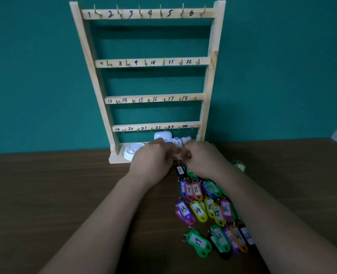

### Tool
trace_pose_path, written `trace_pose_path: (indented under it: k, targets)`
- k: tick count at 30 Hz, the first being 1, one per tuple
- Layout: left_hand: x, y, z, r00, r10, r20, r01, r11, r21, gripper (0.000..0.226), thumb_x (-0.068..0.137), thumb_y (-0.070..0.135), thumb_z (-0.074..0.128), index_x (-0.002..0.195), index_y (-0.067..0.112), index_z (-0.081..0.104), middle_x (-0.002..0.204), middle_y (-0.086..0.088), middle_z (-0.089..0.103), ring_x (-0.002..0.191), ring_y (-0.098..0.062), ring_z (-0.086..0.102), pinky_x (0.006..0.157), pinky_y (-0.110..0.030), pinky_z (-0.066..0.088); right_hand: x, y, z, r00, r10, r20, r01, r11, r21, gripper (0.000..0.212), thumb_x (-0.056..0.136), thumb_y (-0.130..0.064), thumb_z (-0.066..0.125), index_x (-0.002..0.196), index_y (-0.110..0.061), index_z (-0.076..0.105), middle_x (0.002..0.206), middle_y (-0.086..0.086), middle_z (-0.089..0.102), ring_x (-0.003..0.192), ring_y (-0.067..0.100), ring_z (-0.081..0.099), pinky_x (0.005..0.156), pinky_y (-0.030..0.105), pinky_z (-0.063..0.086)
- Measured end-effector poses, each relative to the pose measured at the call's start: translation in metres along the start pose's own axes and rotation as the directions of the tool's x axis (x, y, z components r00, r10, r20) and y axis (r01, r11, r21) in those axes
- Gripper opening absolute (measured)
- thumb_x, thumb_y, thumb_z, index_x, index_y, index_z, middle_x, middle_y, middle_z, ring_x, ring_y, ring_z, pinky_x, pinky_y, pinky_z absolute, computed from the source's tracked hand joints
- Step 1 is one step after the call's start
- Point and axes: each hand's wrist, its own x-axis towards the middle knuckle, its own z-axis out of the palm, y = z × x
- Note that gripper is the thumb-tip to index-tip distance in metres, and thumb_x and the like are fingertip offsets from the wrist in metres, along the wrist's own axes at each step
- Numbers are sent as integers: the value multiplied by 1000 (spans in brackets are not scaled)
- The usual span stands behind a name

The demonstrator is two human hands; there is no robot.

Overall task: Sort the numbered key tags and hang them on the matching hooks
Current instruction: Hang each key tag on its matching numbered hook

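Note:
A wooden rack [207,80] leans on the teal wall with four rows of hooks numbered 1 to 24, all bare. Several coloured numbered tags lie in rows on the table at the right, among them pink 7 [188,190], orange 8 [196,189], purple 13 [183,209], yellow 14 [198,210] and green 19 [198,242]. My left hand [153,159] and my right hand [202,160] meet in front of the rack's base. Their curled fingertips pinch at the ring of the black tag 1 [180,170], which lies just below them.
On the rack's base tray sit a white lid [131,150], a white case [162,135] and a small white bottle [180,141], just behind my hands. A lone yellow-green tag [240,167] lies to the right. Dark wooden table [55,194] spreads to the left.

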Motion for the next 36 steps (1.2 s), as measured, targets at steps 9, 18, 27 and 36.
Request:
trace_pose_path:
  k: [9,18,27,36]
  targets:
    - [1,4,9,999,-11,35,7,993,115,24,89,39,64,111,42,74,98,3,75,93,-26,69,66,-31,48,5,5,6,1000,-17,11,17,1000,16,9,95,-23,69,87,-28,69,106,-2,68,114,27,64,109,51,47]
    - [0,11,18,1000,-13,16,10,984,178,20,91,35,63,107,38,73,96,-1,72,87,-30,69,62,-30,37,7,4,10,1000,-19,5,19,1000,-8,11,90,-16,71,83,-24,68,101,2,64,107,29,63,105,48,47]
    - [-2,6,14,999,-38,25,33,987,157,9,89,34,65,94,31,71,89,1,71,88,-26,67,62,-31,42,7,2,11,999,-50,13,50,998,-30,10,93,-22,72,93,-31,68,107,-5,68,117,25,60,107,45,43]
    - [0,-7,10,998,-54,12,54,998,-45,4,86,36,74,87,33,73,89,9,68,86,-17,65,71,-35,54,6,4,7,996,-59,-69,62,997,40,20,93,-17,72,84,-34,69,91,-13,65,101,18,66,104,46,51]
